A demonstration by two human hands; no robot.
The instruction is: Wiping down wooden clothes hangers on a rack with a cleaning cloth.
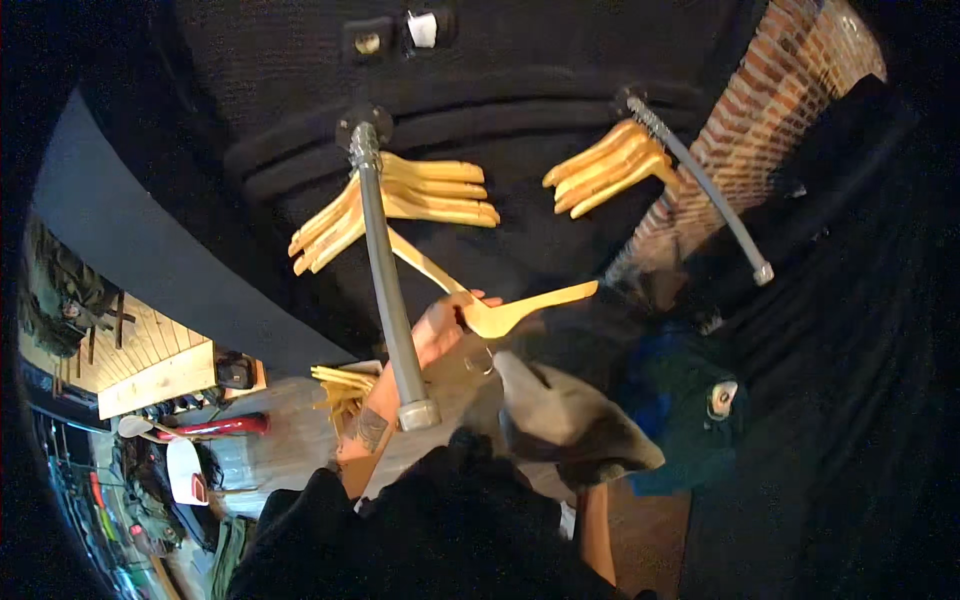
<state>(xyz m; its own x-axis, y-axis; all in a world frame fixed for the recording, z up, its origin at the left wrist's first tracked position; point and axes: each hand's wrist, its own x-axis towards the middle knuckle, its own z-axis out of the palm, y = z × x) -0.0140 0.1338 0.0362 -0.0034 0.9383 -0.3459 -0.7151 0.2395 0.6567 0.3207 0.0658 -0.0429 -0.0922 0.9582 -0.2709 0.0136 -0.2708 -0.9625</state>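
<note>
Wooden hanger (488,322) in L hand (440,325), grey-brown cloth (560,405) just to its lower R.
L fingers closed round hanger nr its middle; long axis runs approx. L–R, L end by grey rail (385,265). R hand hidden behind cloth, grip can't tell.

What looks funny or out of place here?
The wooden hanger in the left hand looks askew, because it's turned differently from the row of hangers on the grey rail. I can't see anything spilled or broken.
</note>
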